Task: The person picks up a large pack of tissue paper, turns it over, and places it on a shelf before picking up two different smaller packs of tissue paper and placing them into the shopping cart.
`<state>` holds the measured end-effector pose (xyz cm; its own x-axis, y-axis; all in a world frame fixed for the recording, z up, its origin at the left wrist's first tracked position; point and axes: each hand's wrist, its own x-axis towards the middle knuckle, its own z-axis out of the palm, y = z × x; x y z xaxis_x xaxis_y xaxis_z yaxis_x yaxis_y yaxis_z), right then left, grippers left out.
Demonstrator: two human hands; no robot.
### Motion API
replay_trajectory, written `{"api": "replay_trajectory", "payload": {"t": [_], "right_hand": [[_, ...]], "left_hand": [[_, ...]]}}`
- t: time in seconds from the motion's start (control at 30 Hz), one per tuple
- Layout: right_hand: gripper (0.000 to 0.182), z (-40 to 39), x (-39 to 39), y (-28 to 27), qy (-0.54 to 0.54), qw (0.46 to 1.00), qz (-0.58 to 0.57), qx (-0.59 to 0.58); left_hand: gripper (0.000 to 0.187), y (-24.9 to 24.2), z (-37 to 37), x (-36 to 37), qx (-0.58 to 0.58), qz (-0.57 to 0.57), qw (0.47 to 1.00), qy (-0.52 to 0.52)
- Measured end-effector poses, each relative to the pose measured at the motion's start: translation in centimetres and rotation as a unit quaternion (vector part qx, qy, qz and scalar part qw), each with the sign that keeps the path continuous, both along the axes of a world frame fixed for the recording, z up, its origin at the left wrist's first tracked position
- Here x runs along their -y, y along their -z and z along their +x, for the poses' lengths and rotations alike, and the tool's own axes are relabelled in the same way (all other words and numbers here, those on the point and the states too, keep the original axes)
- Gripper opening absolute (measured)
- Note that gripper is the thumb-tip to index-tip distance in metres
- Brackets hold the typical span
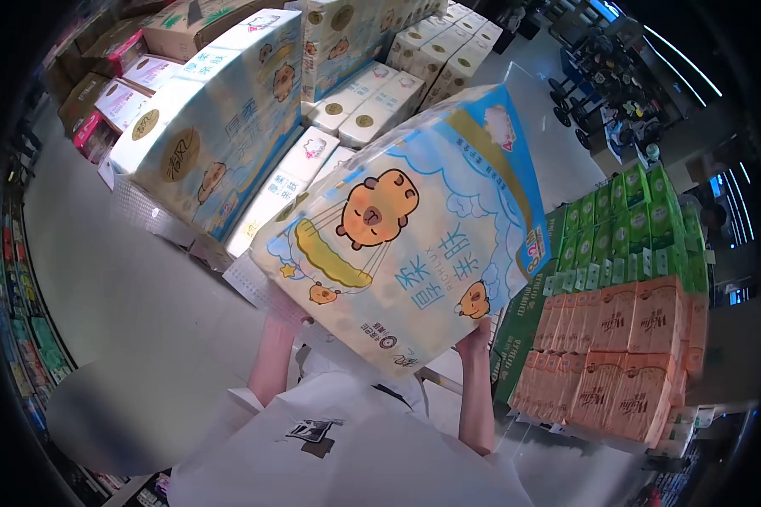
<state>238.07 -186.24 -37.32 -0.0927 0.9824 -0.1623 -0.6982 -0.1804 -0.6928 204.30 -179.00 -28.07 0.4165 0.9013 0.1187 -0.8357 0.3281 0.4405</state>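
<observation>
A large plastic-wrapped pack of tissues (406,228), printed with a cartoon capybara under a parachute, is held up at a tilt in front of my chest. My left hand (281,326) is at its lower left edge, mostly hidden by the pack. At the lower right edge, my right hand (475,333) grips it, with the fingers largely out of sight behind the wrapping. Beyond the pack, a similar big tissue pack (220,135) stands upright on the stack, beside rows of smaller white tissue packs (283,186).
Cardboard boxes (190,34) sit behind the stack at the upper left. On my right is a display of green tissue packs (609,224) and orange tissue packs (604,355). Pale floor (156,321) lies to the left, with store shelves (34,329) along the far edge.
</observation>
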Motion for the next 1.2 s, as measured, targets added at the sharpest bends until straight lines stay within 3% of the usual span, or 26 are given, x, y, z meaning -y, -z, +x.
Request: {"api": "replay_trajectory", "payload": {"t": [0.07,0.17,0.23,0.27,0.33,0.4,0.47,0.53,0.6,0.67,0.73,0.77,0.83,0.87,0.93,1.0,1.07,1.13,1.2], "right_hand": [[0.088,-0.6,2.8,1.6,0.058,0.989,-0.125,-0.047],[0.081,-0.8,4.9,1.2,0.127,0.969,-0.210,-0.039],[0.081,-0.1,5.3,0.0,0.199,0.949,-0.245,-0.011],[0.081,0.3,5.9,0.1,0.203,0.946,-0.252,-0.007],[0.081,8.1,35.1,-3.7,0.224,0.943,-0.247,0.005],[0.081,7.9,26.3,-2.4,0.237,0.940,-0.244,0.018],[0.081,7.1,17.8,-0.7,0.253,0.934,-0.250,0.028],[0.081,9.1,19.6,-0.4,0.275,0.927,-0.254,0.034],[0.081,12.3,21.3,-0.2,0.304,0.919,-0.247,0.038],[0.081,14.9,21.1,0.4,0.330,0.914,-0.233,0.045],[0.081,15.6,21.3,0.0,0.342,0.911,-0.227,0.047],[0.081,15.9,20.1,-1.1,0.345,0.901,-0.257,0.062],[0.076,16.1,16.9,-3.3,0.358,0.877,-0.307,0.096],[0.076,16.8,15.3,-4.1,0.360,0.876,-0.307,0.093],[0.067,18.9,12.7,-5.4,0.299,0.857,-0.385,0.166],[0.058,20.2,8.5,-6.6,0.250,0.871,-0.367,0.210],[0.056,20.8,3.4,-7.3,0.219,0.872,-0.291,0.326],[0.061,21.1,-1.5,-8.1,0.167,0.851,-0.272,0.417],[0.069,20.3,-5.8,-8.0,0.133,0.781,-0.225,0.567]], "left_hand": [[0.065,-1.0,0.5,-0.3,-0.092,0.042,0.993,0.056],[0.068,-2.3,-5.7,14.5,-0.220,0.089,0.962,0.137],[0.071,-3.6,5.6,3.7,-0.295,0.122,0.930,0.183],[0.074,-4.3,6.1,3.4,-0.330,0.141,0.910,0.206],[0.093,-5.3,9.2,3.8,-0.308,0.074,0.909,0.271],[0.097,-6.4,11.0,3.1,-0.317,0.194,0.879,0.297],[0.096,-5.5,12.5,3.3,-0.283,0.209,0.876,0.330],[0.096,-4.5,13.3,3.5,-0.248,0.227,0.867,0.368],[0.096,-3.8,14.2,3.2,-0.212,0.168,0.849,0.453],[0.092,-1.5,14.9,3.9,-0.222,0.154,0.842,0.467],[0.089,-0.5,16.2,3.8,-0.268,0.029,0.846,0.459],[0.089,0.1,16.6,3.9,-0.269,0.030,0.845,0.461],[0.077,1.8,17.0,4.5,-0.280,-0.150,0.845,0.430],[0.077,3.2,17.4,4.7,-0.283,-0.149,0.843,0.432],[0.059,6.2,18.4,5.6,-0.243,-0.357,0.806,0.405],[0.054,7.5,20.1,5.4,-0.221,-0.410,0.803,0.372],[0.049,9.3,21.6,5.2,-0.197,-0.457,0.799,0.338],[0.047,11.7,22.7,5.4,-0.117,-0.426,0.829,0.345],[0.041,12.7,24.2,4.4,-0.064,-0.451,0.826,0.331]]}}
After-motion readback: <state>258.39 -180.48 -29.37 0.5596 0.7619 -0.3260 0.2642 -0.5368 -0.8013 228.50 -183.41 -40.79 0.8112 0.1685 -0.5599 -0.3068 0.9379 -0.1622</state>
